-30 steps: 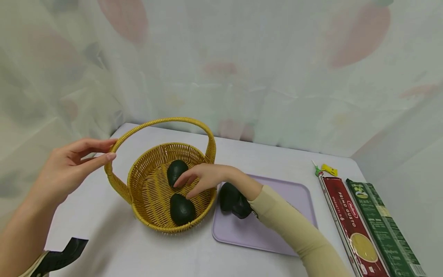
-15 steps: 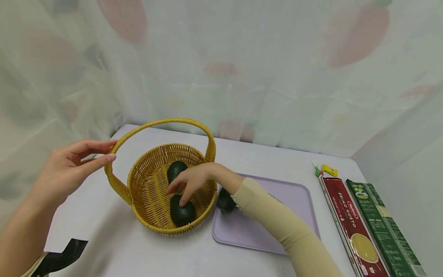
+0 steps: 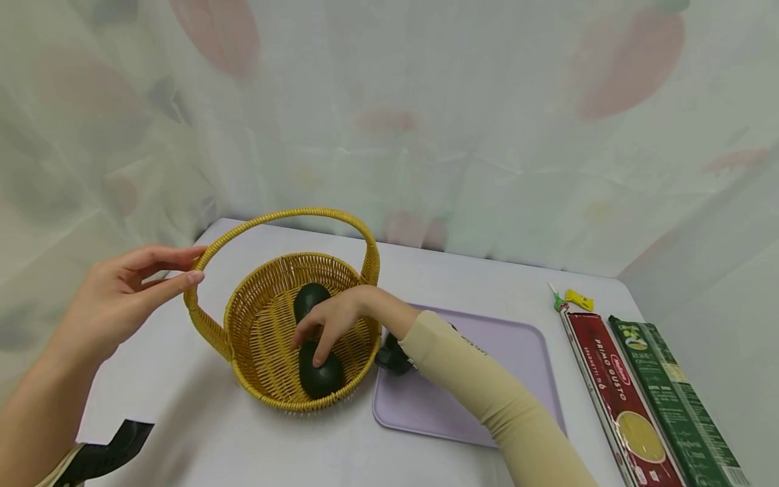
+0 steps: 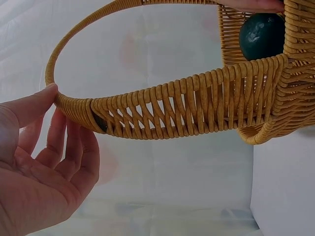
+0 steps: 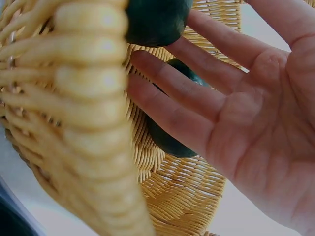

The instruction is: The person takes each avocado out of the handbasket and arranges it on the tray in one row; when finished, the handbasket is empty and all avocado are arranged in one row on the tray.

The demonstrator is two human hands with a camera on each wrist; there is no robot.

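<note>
Stood on the smooth pale table [image 3: 182,419]: a round basket [image 3: 268,352] of glossy woven yellow cane, hooped by an arched handle [image 3: 286,215]. Inside lay two dark, pebbly, egg-shaped avocados, the near avocado [image 3: 320,376] under straight fingertips [image 3: 320,352] of the right hand [image 3: 337,318], not gripped; the far avocado [image 3: 310,297] just beyond. Left hand [image 3: 115,297] spread, fingers straight, thumb tip touching the handle's base. Alongside: a flat lilac tray [image 3: 523,352] with rounded corners, two long pasta boxes [image 3: 651,399].

Two avocados [image 3: 312,299] – one basket [image 3: 268,338], one tray [image 3: 523,352], two pasta boxes [image 3: 621,399]
</note>
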